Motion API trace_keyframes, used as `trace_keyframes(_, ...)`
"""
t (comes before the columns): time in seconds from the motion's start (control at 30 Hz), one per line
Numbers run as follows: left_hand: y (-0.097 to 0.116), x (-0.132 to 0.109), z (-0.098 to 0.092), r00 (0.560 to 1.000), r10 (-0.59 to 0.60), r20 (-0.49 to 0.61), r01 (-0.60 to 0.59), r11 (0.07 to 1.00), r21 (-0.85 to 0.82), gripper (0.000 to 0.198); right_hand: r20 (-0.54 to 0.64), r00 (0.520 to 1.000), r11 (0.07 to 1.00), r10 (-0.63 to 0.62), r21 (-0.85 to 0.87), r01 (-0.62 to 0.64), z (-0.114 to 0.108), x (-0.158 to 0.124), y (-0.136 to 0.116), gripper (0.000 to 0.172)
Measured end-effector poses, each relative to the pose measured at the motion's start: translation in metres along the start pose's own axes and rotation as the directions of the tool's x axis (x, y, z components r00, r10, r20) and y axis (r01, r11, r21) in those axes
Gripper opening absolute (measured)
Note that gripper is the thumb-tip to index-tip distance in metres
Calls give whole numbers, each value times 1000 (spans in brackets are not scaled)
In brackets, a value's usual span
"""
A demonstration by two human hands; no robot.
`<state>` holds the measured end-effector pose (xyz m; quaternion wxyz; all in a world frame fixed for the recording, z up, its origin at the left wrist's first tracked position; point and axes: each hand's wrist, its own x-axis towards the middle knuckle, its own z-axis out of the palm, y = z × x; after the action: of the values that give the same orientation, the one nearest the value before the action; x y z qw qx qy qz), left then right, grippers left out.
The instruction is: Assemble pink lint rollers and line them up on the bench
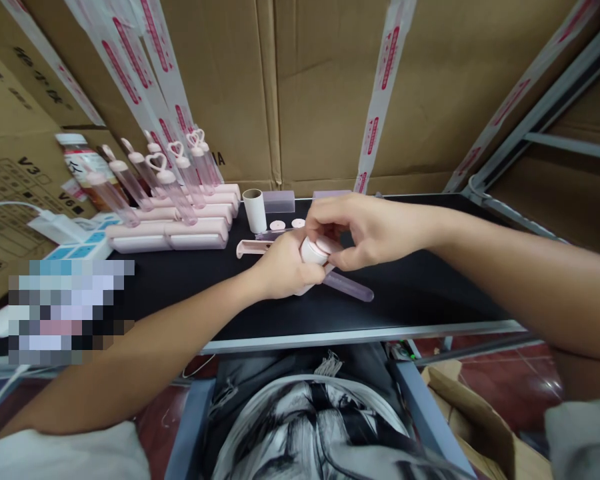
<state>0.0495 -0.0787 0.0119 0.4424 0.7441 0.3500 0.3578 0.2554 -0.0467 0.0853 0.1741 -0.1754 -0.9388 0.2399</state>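
Note:
My left hand (281, 265) is closed around a pale pink roller-shaped piece (314, 253) above the black table top (190, 287). My right hand (367, 229) pinches the rounded end of that same piece from above, thumb and fingers pressed together. A clear pink tube (349, 287) sticks out to the right from under both hands and rests on the table. Just behind my left hand lies a pink handle part (250, 247).
At the back left stand several assembled pink rollers with clear handles and heart tops (180, 193) on stacked pink bases (167, 235). A cardboard tube (255, 209), a lilac block (279, 201) and two small pink discs (278, 225) lie behind. Cardboard boxes wall the back.

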Motion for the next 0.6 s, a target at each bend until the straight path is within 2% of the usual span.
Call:
trace_keyframes(0.13,-1,-2,9,998,-28,-64,25,998,-55,29,154,987,995,46,81,-59,-7,11,0,23)
trace_keyframes(0.2,1,-2,9,992,-52,-119,40,994,-97,31,182,981,983,68,153,-96,-7,13,6,25)
trace_keyframes(0.33,4,-1,3,938,-20,-345,-7,997,-74,29,72,992,947,103,297,-120,-4,10,19,29)
trace_keyframes(0.4,4,1,-1,910,24,-413,-59,996,-73,30,27,990,936,141,322,-142,-2,9,26,27)
trace_keyframes(0.5,2,5,-7,883,35,-468,-129,977,-170,45,-21,978,930,207,315,-190,4,6,41,21)
trace_keyframes(0.6,0,9,-16,832,13,-555,-157,964,-213,62,-82,956,918,280,313,-242,18,1,59,17)
